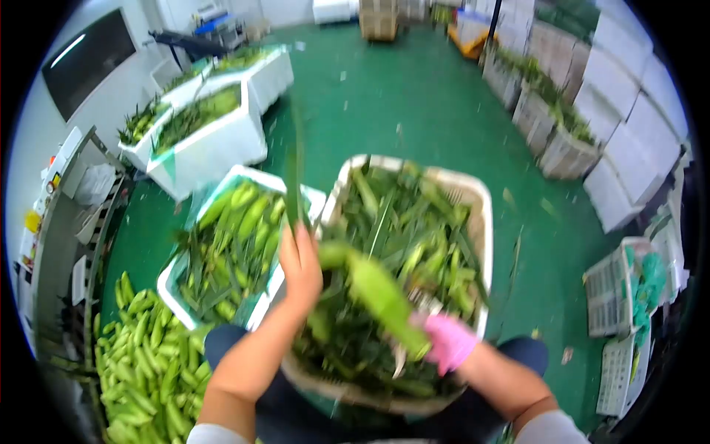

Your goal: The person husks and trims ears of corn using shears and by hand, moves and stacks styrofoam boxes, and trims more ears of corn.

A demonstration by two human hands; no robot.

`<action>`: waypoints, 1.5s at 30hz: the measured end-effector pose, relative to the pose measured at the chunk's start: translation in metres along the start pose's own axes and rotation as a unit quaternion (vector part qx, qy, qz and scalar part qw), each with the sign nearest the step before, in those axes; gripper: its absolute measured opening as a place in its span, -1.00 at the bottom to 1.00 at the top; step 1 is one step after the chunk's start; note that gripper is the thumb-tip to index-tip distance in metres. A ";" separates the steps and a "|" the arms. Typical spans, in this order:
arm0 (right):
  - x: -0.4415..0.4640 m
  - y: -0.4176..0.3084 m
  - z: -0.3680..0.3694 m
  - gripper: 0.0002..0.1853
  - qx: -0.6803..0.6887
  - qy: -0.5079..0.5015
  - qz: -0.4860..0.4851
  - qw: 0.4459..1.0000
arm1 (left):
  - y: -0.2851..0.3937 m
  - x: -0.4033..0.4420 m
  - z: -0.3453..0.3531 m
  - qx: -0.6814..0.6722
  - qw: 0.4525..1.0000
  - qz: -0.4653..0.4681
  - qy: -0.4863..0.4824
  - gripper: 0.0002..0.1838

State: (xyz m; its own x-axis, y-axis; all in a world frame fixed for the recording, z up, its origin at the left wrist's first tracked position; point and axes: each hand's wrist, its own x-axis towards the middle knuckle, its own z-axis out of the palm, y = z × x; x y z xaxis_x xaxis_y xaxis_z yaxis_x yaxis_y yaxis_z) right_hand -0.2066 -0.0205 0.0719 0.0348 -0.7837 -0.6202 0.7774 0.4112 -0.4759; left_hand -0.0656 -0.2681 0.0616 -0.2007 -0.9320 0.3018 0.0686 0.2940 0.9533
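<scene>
My left hand (300, 268) is closed on a long green corn leaf (294, 166), which stands up blurred above the fingers. My right hand (450, 342), in a pink glove, grips an ear of corn (381, 292) in its green husk by the lower end. The ear slants up and left toward my left hand, blurred by motion. Both hands are over a cream plastic basket (484, 222) heaped with stripped corn leaves (392, 211). Left of it stands a white foam box (174, 292) holding green ears of corn (248, 218) and loose leaves.
A large pile of corn ears (148, 355) lies on the green floor at my left. Bigger foam boxes (214, 152) with leafy corn stand behind. White crates (610, 288) and stacked boxes (629, 155) line the right side. A metal rack (55, 229) is at far left.
</scene>
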 end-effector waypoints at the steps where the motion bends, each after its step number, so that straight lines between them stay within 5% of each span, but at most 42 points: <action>1: 0.014 0.007 -0.034 -0.36 0.009 -0.036 -0.030 0.999 | 0.001 0.018 -0.011 0.083 0.995 0.058 -0.005 -0.77; 2: 0.007 -0.004 -0.024 -0.39 -0.013 -0.012 -0.078 0.997 | 0.000 0.028 -0.018 0.193 0.979 0.051 -0.048 -0.70; 4: -0.006 -0.023 -0.006 -0.45 -0.062 0.044 -0.168 0.983 | -0.009 0.019 -0.008 0.426 0.871 0.232 -0.080 -0.43; 6: -0.014 -0.033 0.006 -0.45 -0.194 0.102 -0.256 0.941 | -0.008 -0.017 0.006 0.378 0.883 0.242 -0.140 -0.29; 8: -0.006 -0.025 0.011 -0.35 -0.296 0.182 -0.344 0.872 | -0.001 -0.049 0.012 0.288 0.878 0.239 -0.299 -0.33; 9: 0.003 -0.017 0.007 -0.31 -0.361 0.198 -0.383 0.827 | 0.017 -0.062 0.019 0.122 0.907 -0.040 -0.400 -0.33; 10: 0.003 -0.007 0.015 -0.26 -0.445 0.250 -0.382 0.770 | 0.010 -0.075 0.026 -0.051 0.903 -0.182 -0.385 -0.24; 13: 0.007 0.014 0.031 -0.18 -0.611 0.176 -0.314 0.705 | 0.015 -0.071 0.026 -0.196 0.825 -0.453 -0.275 -0.26; 14: 0.006 0.014 0.036 -0.24 -0.652 0.157 -0.369 0.643 | 0.010 -0.067 0.021 -0.207 0.787 -0.520 -0.260 -0.30; 16: 0.006 0.008 0.032 -0.23 -0.600 0.165 -0.315 0.717 | -0.005 -0.065 0.005 -0.165 0.792 -0.505 -0.301 -0.36; 17: 0.002 -0.006 0.032 -0.22 -0.524 0.165 -0.256 0.795 | -0.007 -0.063 -0.001 -0.187 0.778 -0.507 -0.319 -0.36; 18: 0.002 -0.017 0.024 -0.15 -0.524 0.173 -0.251 0.795 | -0.010 -0.059 -0.005 -0.208 0.764 -0.506 -0.341 -0.36; 22: 0.023 -0.030 -0.023 -0.02 -0.534 0.105 -0.319 0.776 | 0.001 -0.056 -0.019 -0.164 0.762 -0.426 -0.459 -0.36; 26: 0.017 -0.034 -0.031 -0.08 -0.676 0.051 -0.348 0.648 | -0.006 -0.054 -0.041 -0.177 0.646 -0.532 -0.518 -0.28; 28: 0.025 -0.024 -0.031 -0.23 -0.660 0.032 -0.411 0.627 | -0.010 -0.056 -0.049 -0.182 0.628 -0.529 -0.541 -0.26; 29: 0.029 -0.020 -0.029 -0.27 -0.634 0.033 -0.339 0.694 | -0.013 -0.060 -0.053 -0.167 0.638 -0.529 -0.533 -0.27; 30: 0.035 -0.015 -0.030 -0.35 -0.629 0.027 -0.319 0.709 | -0.016 -0.066 -0.059 -0.153 0.650 -0.529 -0.523 -0.28; 32: 0.042 -0.007 -0.028 -0.52 -0.627 0.014 -0.274 0.729 | -0.026 -0.072 -0.071 -0.262 0.586 -0.617 -0.456 -0.29; 34: 0.047 0.007 -0.029 -0.63 -0.624 0.015 -0.282 0.728 | -0.032 -0.076 -0.090 -0.276 0.602 -0.583 -0.470 -0.28; 36: 0.045 0.021 -0.023 -0.74 -0.397 0.070 -0.169 0.900 | -0.032 -0.076 -0.117 -0.325 0.618 -0.545 -0.463 -0.27; 38: 0.036 0.008 -0.007 -0.72 -0.409 0.132 -0.088 0.899 | -0.011 -0.068 -0.146 -0.314 0.673 -0.522 -0.419 -0.15; 41: 0.047 0.016 -0.046 -0.56 -0.276 0.103 -0.168 0.941 | 0.011 -0.048 -0.233 -0.273 0.799 -0.427 -0.323 -0.21; 43: 0.049 0.020 -0.049 -0.51 -0.163 0.049 -0.148 0.974 | 0.046 -0.038 -0.312 -0.176 0.900 -0.385 -0.107 -0.32; 45: 0.041 0.018 -0.027 -0.50 -0.119 0.038 -0.135 0.983 | 0.061 -0.038 -0.401 -0.100 0.903 -0.393 0.142 -0.39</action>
State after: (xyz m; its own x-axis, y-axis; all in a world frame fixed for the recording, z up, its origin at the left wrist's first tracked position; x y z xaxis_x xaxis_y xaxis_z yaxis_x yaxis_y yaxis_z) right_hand -0.2083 -0.0324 0.0212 -0.2073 -0.8459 -0.4915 0.5824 0.2969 -0.7567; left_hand 0.3384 -0.2996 0.1063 -0.0078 -0.8618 -0.5072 0.1939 -0.4989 0.8447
